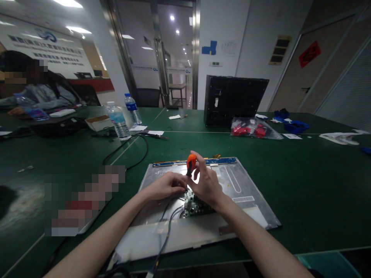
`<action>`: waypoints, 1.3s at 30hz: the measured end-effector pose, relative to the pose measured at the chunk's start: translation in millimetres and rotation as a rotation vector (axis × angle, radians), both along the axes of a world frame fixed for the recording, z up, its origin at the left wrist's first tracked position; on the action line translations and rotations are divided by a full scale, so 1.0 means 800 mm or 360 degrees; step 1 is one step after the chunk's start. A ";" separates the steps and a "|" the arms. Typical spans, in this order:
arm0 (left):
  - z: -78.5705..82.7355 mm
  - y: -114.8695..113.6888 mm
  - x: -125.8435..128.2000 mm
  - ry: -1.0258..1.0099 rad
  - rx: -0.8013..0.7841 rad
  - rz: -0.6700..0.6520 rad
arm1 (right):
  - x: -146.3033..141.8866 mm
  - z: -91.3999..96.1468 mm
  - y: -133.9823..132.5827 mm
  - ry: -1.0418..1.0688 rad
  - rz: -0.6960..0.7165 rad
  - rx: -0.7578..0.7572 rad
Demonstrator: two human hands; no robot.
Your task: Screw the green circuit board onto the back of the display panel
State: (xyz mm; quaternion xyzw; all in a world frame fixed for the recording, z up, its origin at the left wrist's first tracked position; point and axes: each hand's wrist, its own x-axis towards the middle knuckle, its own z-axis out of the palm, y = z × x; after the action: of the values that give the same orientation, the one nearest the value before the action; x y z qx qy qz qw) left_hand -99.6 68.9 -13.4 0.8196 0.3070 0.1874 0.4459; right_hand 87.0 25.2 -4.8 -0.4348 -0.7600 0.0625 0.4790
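A screwdriver (191, 163) with an orange and black handle stands nearly upright, and my right hand (209, 184) grips it with bent fingers. My left hand (169, 184) is close against it on the left, fingertips pinched together near the shaft; what they hold is hidden. Both hands are over the silver metal back of a flat display panel (249, 185) lying on the table. Below my fingers sits a green circuit board (191, 207), partly covered by my right hand. Dark cables (169, 227) run from beside the board toward me. The screwdriver's tip is hidden.
Two water bottles (118, 121) stand at the back left. Behind the panel are a black monitor-like casing (236, 100) and a clear bag of red parts (255, 129). A blurred-out flat object (87, 204) lies left. Another person (43, 87) sits at far left.
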 end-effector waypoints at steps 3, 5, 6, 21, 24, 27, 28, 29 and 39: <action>0.002 -0.001 0.002 -0.0033 -0.0018 -0.0006 | 0.001 0.001 -0.001 -0.0006 0.0077 0.0041; 0.003 -0.001 0.002 -0.0044 -0.0018 -0.0024 | 0.001 0.001 -0.002 0.0009 0.0123 0.0004; 0.004 -0.001 0.002 -0.0047 -0.0012 -0.0033 | 0.001 0.002 -0.002 0.0022 0.0145 -0.0035; -0.002 0.002 0.000 -0.0027 0.0011 -0.0060 | 0.001 -0.005 0.003 0.0016 0.0180 -0.0006; -0.001 0.001 0.001 -0.0012 0.0029 -0.0043 | 0.003 -0.002 0.000 0.0014 0.0213 0.0002; -0.001 0.001 0.000 0.0028 0.0053 -0.0027 | 0.003 -0.002 -0.001 0.0027 0.0214 -0.0002; -0.001 0.002 -0.001 0.0038 0.0061 -0.0029 | 0.003 -0.003 0.000 0.0021 0.0201 0.0003; -0.002 0.002 -0.001 0.0043 0.0069 -0.0031 | 0.002 -0.004 0.001 0.0010 0.0183 0.0011; -0.001 0.002 0.000 -0.0003 0.0078 -0.0025 | 0.003 -0.004 0.002 -0.0102 0.0073 0.0122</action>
State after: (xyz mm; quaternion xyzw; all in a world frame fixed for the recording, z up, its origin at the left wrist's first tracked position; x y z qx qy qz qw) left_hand -99.6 70.2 -14.0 0.8325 0.2955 0.1920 0.4274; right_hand 89.6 26.8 -8.2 -0.4003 -0.7866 0.0305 0.4691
